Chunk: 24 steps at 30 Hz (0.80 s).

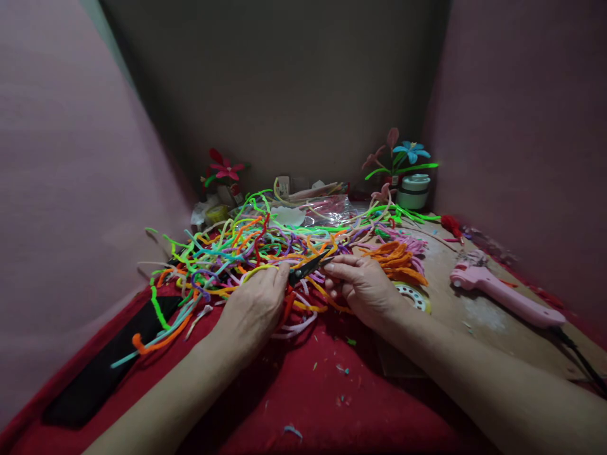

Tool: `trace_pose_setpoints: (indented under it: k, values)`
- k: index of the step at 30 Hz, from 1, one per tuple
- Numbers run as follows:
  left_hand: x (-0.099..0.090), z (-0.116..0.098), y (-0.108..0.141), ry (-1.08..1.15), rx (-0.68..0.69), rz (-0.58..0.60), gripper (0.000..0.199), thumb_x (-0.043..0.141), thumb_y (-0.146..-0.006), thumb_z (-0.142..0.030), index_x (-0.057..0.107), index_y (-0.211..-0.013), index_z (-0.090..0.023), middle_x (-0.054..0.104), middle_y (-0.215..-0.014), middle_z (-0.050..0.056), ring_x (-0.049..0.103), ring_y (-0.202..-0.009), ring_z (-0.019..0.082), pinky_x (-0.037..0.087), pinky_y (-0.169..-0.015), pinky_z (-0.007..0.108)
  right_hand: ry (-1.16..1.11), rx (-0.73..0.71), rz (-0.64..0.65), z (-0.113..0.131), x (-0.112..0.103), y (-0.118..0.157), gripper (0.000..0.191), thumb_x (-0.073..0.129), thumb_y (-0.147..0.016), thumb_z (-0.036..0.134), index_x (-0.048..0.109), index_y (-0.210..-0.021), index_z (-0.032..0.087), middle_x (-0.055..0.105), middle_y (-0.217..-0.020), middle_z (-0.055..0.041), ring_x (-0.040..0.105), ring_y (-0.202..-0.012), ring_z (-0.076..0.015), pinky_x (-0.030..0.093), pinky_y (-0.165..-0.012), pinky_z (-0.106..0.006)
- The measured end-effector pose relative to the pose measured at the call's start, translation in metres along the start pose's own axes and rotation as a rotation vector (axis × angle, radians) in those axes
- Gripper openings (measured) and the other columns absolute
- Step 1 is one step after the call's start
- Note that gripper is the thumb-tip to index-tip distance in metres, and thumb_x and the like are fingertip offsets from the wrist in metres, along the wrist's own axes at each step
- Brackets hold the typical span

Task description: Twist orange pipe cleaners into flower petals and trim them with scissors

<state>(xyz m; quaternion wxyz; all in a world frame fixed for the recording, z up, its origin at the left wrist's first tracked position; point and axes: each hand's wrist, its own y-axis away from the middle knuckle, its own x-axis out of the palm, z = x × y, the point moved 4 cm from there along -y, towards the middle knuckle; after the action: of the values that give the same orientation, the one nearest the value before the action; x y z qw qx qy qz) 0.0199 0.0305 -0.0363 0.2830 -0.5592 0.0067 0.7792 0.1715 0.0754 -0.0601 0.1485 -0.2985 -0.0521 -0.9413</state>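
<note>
My left hand (258,303) is closed around a pair of scissors (306,270), whose dark blades point up and to the right. A bit of red, perhaps the handle, shows below its fingers. My right hand (363,287) is at the blade tips with thumb and forefinger pinched together; what they grip, if anything, is too small to make out. Around and behind both hands spreads a tangled heap of coloured pipe cleaners (227,249). A yellow pipe cleaner (256,272) curves along the top of my left hand.
At right, a pink glue gun (507,294) lies on a brown board (474,341) beside orange pipe cleaner loops (398,262). A white, yellow-edged tape roll (412,296) is partly behind my right wrist. Pipe-cleaner flowers (411,151) stand behind. Left lies a black flat object (95,373).
</note>
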Motion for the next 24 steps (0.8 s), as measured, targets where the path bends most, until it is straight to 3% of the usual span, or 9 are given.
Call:
trace_pose_setpoints:
  k: [10, 18, 21, 24]
  values:
    - [0.009, -0.004, 0.003, 0.173, -0.04, 0.095, 0.044, 0.038, -0.084, -0.012, 0.037, -0.127, -0.009, 0.058, -0.11, 0.015, 0.058, -0.101, 0.022, 0.052, -0.079, 0.034, 0.055, 0.035, -0.041, -0.003, -0.004, 0.0, 0.014, 0.07, -0.055, 0.018, 0.061, -0.063, 0.013, 0.056, -0.05, 0.002, 0.05, -0.045, -0.0081, 0.038, -0.041, -0.019]
    - [0.008, 0.0, 0.002, 0.266, -0.066, 0.033, 0.035, 0.034, -0.086, -0.017, 0.043, -0.118, -0.009, 0.062, -0.1, 0.014, 0.063, -0.088, 0.021, 0.054, -0.071, 0.034, 0.226, -0.023, -0.111, -0.002, -0.009, 0.0, 0.007, 0.065, -0.06, 0.017, 0.061, -0.065, 0.013, 0.055, -0.052, 0.0019, 0.047, -0.044, -0.007, 0.033, -0.041, -0.02]
    - [0.009, 0.008, 0.003, 0.343, -0.076, -0.067, 0.035, 0.03, -0.087, -0.016, 0.043, -0.119, -0.013, 0.06, -0.109, 0.013, 0.061, -0.095, 0.019, 0.052, -0.077, 0.033, 0.244, -0.04, -0.091, -0.002, -0.008, 0.0, 0.006, 0.063, -0.061, 0.017, 0.061, -0.065, 0.013, 0.053, -0.05, 0.0024, 0.044, -0.042, -0.0065, 0.032, -0.04, -0.02]
    - [0.01, 0.008, 0.003, 0.35, -0.091, -0.03, 0.04, 0.03, -0.086, -0.015, 0.038, -0.125, -0.012, 0.056, -0.115, 0.015, 0.057, -0.103, 0.022, 0.051, -0.082, 0.036, 0.237, -0.053, -0.084, -0.002, -0.007, 0.0, 0.007, 0.064, -0.062, 0.018, 0.062, -0.066, 0.013, 0.054, -0.051, 0.0024, 0.044, -0.043, -0.0071, 0.031, -0.041, -0.021]
